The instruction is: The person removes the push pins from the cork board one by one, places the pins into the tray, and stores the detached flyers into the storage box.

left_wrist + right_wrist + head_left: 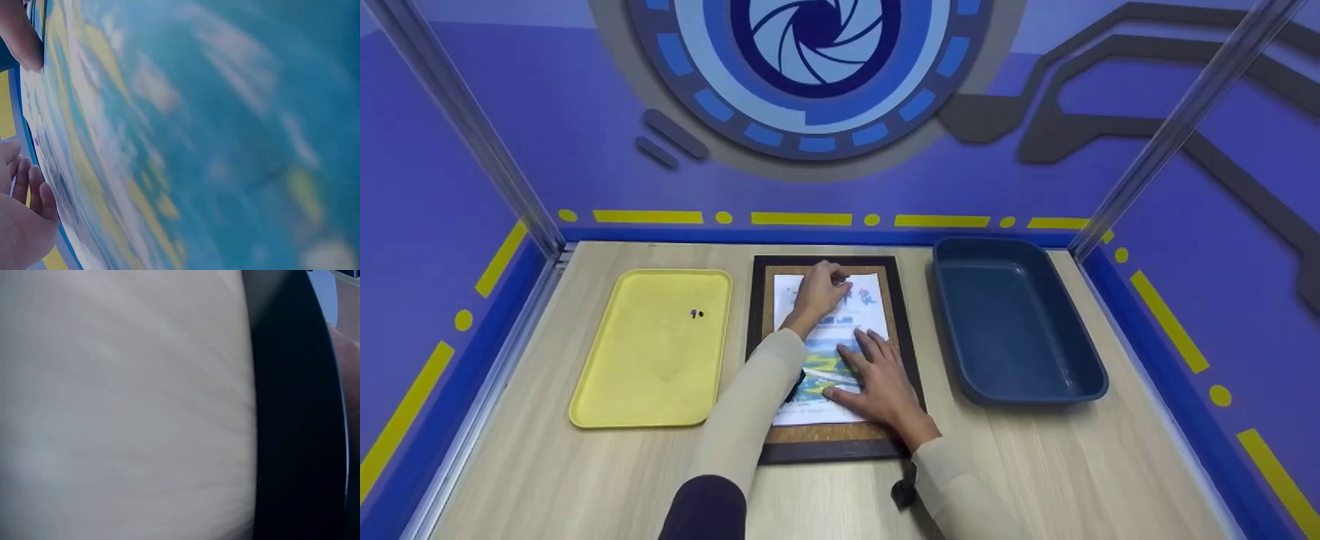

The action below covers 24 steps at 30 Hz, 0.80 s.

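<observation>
A printed paper sheet [825, 409] with a landscape picture lies on a cork board [840, 433] in a dark frame. My left hand [815, 296] is at the top of the sheet, fingers curled and thumb meeting the fingertips. A tiny dark thing that looks like a pushpin [838, 279] shows in that pinch, mostly hidden. Lower down, my right hand [883, 382] rests flat on the sheet with fingers spread. The left wrist view shows the curled left hand [28, 216] and a finger of the right hand [22, 36] beside the blurred picture.
To the left is a yellow tray [652, 360] with small dark pushpins [694, 313] on it. A deep blue bin [1020, 375] stands on the right. Pale wood table [129, 410] borders the dark frame [298, 416] in the right wrist view. Blue panels enclose the table.
</observation>
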Tool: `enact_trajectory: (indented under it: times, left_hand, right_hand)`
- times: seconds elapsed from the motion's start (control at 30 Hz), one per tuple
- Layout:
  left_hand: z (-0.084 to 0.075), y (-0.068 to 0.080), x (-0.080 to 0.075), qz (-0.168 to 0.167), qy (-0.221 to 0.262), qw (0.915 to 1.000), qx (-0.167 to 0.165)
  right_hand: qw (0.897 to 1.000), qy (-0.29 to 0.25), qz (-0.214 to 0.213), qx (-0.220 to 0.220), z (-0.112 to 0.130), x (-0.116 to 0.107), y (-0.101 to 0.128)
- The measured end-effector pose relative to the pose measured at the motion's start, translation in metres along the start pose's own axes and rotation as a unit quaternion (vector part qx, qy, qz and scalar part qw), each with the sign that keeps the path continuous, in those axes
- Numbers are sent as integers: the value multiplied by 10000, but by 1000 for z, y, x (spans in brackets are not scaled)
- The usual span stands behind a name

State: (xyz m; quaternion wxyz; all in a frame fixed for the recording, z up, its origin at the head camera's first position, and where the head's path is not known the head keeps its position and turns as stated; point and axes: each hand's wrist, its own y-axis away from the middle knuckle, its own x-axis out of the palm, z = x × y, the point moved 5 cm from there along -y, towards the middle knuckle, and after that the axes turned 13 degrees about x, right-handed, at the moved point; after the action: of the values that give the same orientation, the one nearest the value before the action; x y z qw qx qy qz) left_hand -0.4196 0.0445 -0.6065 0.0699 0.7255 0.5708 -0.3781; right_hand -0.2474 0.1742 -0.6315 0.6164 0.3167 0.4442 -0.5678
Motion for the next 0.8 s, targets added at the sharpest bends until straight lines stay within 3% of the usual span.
enact_trajectory:
  times: [0.23,0.4,0.8]
  left_hand:
    - [1,-3,7,251,-353,9986,-293]
    - [0,-5,11,343,-657,9968,-293]
    - [-2,-7,12,84,-916,9942,-554]
  right_hand:
    - [10000,21,42,8,1,0,1]
    - [9999,79,49,44,0,-1,1]
    - [10000,69,-1,-30,2,-2,1]
